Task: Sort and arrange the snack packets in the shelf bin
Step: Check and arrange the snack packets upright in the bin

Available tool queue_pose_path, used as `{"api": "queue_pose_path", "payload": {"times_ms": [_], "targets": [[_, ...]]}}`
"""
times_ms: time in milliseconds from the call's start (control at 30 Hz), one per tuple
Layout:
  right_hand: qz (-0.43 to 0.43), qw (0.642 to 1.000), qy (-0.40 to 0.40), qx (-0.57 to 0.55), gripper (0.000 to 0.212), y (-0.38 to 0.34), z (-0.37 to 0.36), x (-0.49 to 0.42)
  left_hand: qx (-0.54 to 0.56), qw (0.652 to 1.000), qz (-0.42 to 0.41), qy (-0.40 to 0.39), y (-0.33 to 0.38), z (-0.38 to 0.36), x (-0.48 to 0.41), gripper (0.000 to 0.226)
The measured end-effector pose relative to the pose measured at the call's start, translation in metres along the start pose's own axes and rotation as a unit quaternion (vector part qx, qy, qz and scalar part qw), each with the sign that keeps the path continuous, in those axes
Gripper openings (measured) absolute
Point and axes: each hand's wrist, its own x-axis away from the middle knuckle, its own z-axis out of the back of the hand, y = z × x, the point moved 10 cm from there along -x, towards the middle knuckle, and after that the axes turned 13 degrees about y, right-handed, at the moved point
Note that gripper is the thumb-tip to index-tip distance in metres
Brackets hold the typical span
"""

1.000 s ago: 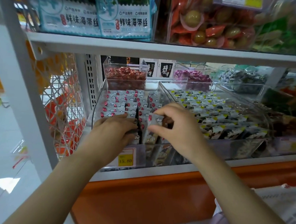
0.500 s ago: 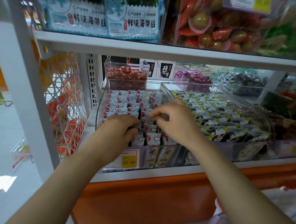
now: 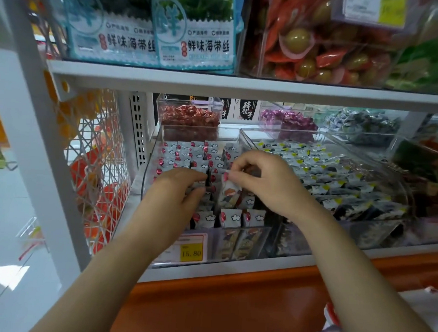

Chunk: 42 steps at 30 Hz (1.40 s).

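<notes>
White-painted metal shelving (image 3: 242, 87) forms the work area. On the lower board sits a clear rectangular plastic shelf bin (image 3: 148, 169), with a yellow price tag (image 3: 191, 253) reading 15.80 on its front. Small white snack packets with red dots and cloud print (image 3: 185, 151) stand upright in rows inside it. Left hand (image 3: 178, 189): over the middle rows, fingers curled down among the packets; cannot tell whether they grasp one. Right hand (image 3: 267, 183): thumb and forefinger clamp the top edge of one pinched packet (image 3: 228, 194), white with a red-and-dark picture, which hangs tilted just above the rows near the bin's centre. Just beside, to the right, a second clear bin (image 3: 285, 135) holds white, black and yellow packets. Behind are clear tubs of red-wrapped sweets (image 3: 189, 114) and purple-wrapped sweets (image 3: 289, 118). The upper shelf holds blue-and-white seaweed bags (image 3: 194, 37). A white wire mesh panel (image 3: 96, 164) closes the left side. Below is an orange base panel (image 3: 218, 305). A glossy pale floor (image 3: 10, 256) shows at far left.
</notes>
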Motion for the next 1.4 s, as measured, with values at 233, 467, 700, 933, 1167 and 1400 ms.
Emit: {"api": "queue_pose_path", "payload": {"times_ms": [233,467,700,933,1167,1400], "targets": [[-0.018,0.985,0.152,-0.084,0.012,0.001,0.043,0.016,0.023,1.000,0.003,0.018,0.004,0.002,0.001,0.032],[-0.162,0.925,0.242,-0.246,0.014,0.032,0.050,0.033,0.060,0.998,0.033,0.008,0.008,-0.002,0.004,0.031],[-0.245,0.844,0.180,-0.442,0.009,0.037,0.026,0.041,0.311,0.904,0.295,-0.003,-0.021,-0.006,0.015,0.020],[-0.332,0.755,0.122,-0.552,0.016,0.039,0.006,0.046,0.482,0.765,0.425,0.020,-0.034,-0.013,0.024,0.029],[-0.359,0.716,0.150,-0.580,0.015,0.050,0.009,0.046,0.542,0.740,0.397,-0.044,-0.016,-0.019,0.020,0.018],[-0.352,0.725,0.180,-0.564,0.013,0.056,0.017,0.047,0.540,0.753,0.368,-0.077,-0.005,-0.020,0.020,0.023]]}}
